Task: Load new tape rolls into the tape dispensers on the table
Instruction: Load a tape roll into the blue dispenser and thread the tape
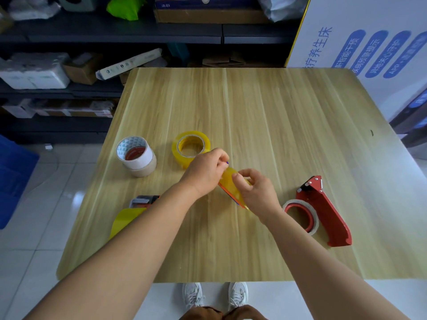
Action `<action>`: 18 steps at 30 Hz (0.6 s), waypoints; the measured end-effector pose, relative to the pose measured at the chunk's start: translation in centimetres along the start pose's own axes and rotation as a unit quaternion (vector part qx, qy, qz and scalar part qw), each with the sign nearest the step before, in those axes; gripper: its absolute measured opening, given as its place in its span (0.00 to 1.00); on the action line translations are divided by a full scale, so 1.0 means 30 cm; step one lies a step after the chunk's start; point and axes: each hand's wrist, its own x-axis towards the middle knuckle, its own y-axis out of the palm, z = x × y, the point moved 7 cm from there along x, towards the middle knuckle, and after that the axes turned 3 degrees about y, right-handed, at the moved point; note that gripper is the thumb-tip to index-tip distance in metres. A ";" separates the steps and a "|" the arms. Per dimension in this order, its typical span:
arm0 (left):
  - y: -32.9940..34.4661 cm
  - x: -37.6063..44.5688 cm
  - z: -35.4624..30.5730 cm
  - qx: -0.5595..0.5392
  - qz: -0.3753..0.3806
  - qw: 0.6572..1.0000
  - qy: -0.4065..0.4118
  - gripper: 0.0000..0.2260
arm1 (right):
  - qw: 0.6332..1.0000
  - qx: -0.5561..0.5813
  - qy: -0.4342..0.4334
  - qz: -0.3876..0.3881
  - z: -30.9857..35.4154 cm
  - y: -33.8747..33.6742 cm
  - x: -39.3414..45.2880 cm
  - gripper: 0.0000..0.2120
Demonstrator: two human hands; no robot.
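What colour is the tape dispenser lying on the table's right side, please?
Red, with a white-edged roll in it; the head view shows the tape dispenser clearly.

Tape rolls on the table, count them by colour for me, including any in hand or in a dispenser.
Yellow: 3, one flat on the table, one in both hands, one in the left dispenser.
White: 2, the stacked top one, the one in the red dispenser.
Tan: 1.
Total: 6.

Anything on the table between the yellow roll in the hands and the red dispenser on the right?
Nothing visible. Both hands hold the yellow roll mid-table; only bare table separates it from the red dispenser, which already carries a near-empty white roll.
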 end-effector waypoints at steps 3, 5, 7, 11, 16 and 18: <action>-0.040 0.030 -0.004 0.016 -0.008 1.000 0.006 0.07 | 1.000 -0.012 -0.005 0.005 0.012 -0.007 0.008 0.09; -0.115 0.053 0.039 0.029 -0.067 0.997 -0.027 0.07 | 1.000 -0.018 -0.004 0.009 0.007 -0.021 0.003 0.10; -0.163 0.066 0.088 0.017 -0.085 0.995 -0.055 0.07 | 1.000 -0.015 0.001 0.009 -0.005 -0.033 -0.005 0.15; -0.161 0.070 0.109 -0.031 -0.081 0.994 -0.061 0.06 | 1.000 -0.004 0.018 0.007 -0.003 -0.030 -0.004 0.21; -0.161 0.067 0.123 -0.068 -0.102 0.990 -0.064 0.05 | 1.000 -0.023 0.009 0.017 0.006 -0.022 0.011 0.28; -0.166 0.065 0.114 -0.050 -0.102 0.992 -0.047 0.06 | 0.999 -0.033 0.005 0.018 0.005 -0.020 0.010 0.29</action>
